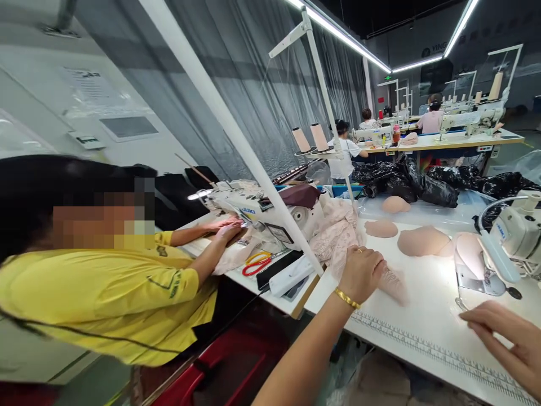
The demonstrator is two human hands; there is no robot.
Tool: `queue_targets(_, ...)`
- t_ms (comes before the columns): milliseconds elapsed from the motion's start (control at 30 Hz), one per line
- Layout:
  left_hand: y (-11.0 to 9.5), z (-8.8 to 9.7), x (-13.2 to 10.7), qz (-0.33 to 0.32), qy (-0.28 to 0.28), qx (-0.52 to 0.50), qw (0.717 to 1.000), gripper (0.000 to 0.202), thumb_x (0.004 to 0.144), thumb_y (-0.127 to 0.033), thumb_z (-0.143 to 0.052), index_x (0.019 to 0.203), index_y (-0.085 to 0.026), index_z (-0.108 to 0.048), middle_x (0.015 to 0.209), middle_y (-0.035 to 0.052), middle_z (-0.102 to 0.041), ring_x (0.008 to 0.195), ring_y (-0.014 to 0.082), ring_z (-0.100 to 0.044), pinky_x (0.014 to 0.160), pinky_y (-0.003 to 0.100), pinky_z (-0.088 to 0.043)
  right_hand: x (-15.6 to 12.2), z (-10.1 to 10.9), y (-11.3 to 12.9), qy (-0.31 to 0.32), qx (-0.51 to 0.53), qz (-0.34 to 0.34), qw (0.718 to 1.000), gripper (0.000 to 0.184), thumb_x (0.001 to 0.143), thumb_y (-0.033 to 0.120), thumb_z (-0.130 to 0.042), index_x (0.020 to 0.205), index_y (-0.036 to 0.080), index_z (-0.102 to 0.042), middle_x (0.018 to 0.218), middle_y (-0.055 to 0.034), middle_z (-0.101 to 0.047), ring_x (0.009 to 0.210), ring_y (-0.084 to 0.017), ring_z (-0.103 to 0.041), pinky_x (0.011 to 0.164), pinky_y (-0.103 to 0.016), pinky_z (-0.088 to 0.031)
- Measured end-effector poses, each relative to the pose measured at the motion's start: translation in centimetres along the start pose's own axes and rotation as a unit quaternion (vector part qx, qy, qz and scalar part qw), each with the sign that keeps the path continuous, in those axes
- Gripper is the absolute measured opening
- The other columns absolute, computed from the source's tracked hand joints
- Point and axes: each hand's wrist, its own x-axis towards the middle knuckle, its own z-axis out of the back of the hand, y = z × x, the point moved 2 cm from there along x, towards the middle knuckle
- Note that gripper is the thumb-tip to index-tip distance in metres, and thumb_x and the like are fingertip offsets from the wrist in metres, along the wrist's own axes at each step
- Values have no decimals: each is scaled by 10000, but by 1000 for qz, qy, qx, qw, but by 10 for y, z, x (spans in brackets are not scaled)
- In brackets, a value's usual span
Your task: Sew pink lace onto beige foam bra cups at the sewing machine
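Observation:
My left hand (pixel 361 273), with a gold bracelet at its wrist, is closed on a beige lace fabric piece (pixel 394 285) that trails to the right over the white table. Behind it lies a pile of pale pink lace (pixel 338 225). My right hand (pixel 507 338) is held near the table's front edge, fingers stretched out and nothing visible in them. Just beyond its fingertips is a small shiny metal object (pixel 460 304), too blurred to name. Skin-toned moulded bra cups (pixel 425 241) lie across the table, one pale cup (pixel 470 255) beside the lit sewing machine (pixel 522 231).
A measuring tape strip (pixel 422 341) runs along the front edge. At the left, a co-worker in a yellow shirt (pixel 105 299) works at another sewing machine (pixel 262 211), near red and yellow scissors (pixel 256 263). A white thread stand pole (pixel 236 135) slants between the tables. Black plastic bags (pixel 418 183) lie behind.

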Motion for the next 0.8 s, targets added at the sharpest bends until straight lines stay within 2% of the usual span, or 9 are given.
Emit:
queue_targets(100, -43, 5, -16, -87, -28, -22, 996, 222, 1019, -231, -495, 873, -188, -656, 791, 33, -705, 779, 187, -625, 919, 398, -402, 9, -37, 46, 108, 248, -152, 951, 457, 969, 647, -539, 1179, 284, -722, 1075, -104, -750, 981, -286, -702, 846, -421, -599)
queue_targets(200, -84, 0, -44, -234, -1, -110, 966, 212, 1046, -312, -498, 977, -202, -666, 804, 32, -703, 790, 185, -641, 899, 377, -431, 25, -55, 62, 51, 426, -217, 877, 517, 891, 722, -605, 1034, 233, -695, 1017, -80, -723, 911, -243, -677, 815, -384, -572)
queue_targets(267, -98, -7, -60, -294, 50, -233, 926, 298, 1047, -469, -521, 1110, -216, -665, 882, 36, -730, 846, 178, -667, 891, 344, -464, 31, -53, 55, -8, 402, -224, 888, 506, 829, 715, -686, 934, 221, -666, 853, -24, -667, 748, -189, -607, 685, -314, -516)
queue_targets(333, -94, -15, -62, -246, 59, -334, 908, 365, 1028, -533, -540, 1194, -229, -655, 1026, 65, -742, 986, 196, -678, 933, 345, -489, 31, -44, 45, -37, 315, -205, 926, 508, 833, 720, -673, 890, 215, -655, 744, 16, -582, 670, -158, -513, 617, -279, -432)
queue_targets(433, -70, -35, -41, -50, 52, -389, 918, 424, 963, -479, -642, 1300, -223, -611, 1320, 135, -645, 1230, 265, -599, 984, 420, -515, 23, -28, 37, -23, 198, -148, 969, 486, 934, 688, -551, 885, 217, -658, 728, 21, -535, 693, -165, -476, 638, -286, -401)
queue_targets(500, -59, -53, -23, 33, 107, -402, 909, 635, 826, -486, -779, 1354, -197, -575, 1386, 161, -591, 1249, 302, -576, 973, 452, -528, 16, -20, 38, -8, 156, -113, 981, 438, 997, 623, -488, 933, 229, -668, 782, 6, -575, 746, -180, -516, 682, -300, -426)
queue_targets(600, -57, -73, -4, 65, 180, -401, 896, 492, 641, -446, -889, 1007, -181, -694, 1031, 81, -686, 1057, 306, -605, 957, 485, -508, 10, -13, 40, -5, 103, -76, 992, 388, 1042, 554, -444, 1002, 253, -685, 835, -5, -630, 778, -190, -561, 720, -313, -458)
queue_targets(667, -63, -78, 1, 62, 185, -413, 890, 354, 639, -433, -864, 718, -191, -618, 796, 18, -619, 928, 266, -590, 921, 451, -504, 7, -8, 37, -36, 71, -77, 994, 382, 1041, 552, -447, 1008, 262, -692, 816, -5, -649, 750, -193, -572, 703, -317, -468)
queue_targets(800, -74, -72, -7, 75, 154, -482, 859, 356, 815, -520, -688, 763, -188, -569, 936, 47, -620, 865, 194, -593, 788, 324, -507, 4, -1, 25, -147, 48, -85, 984, 385, 996, 588, -520, 952, 255, -708, 963, -52, -717, 928, -245, -636, 857, -358, -500)
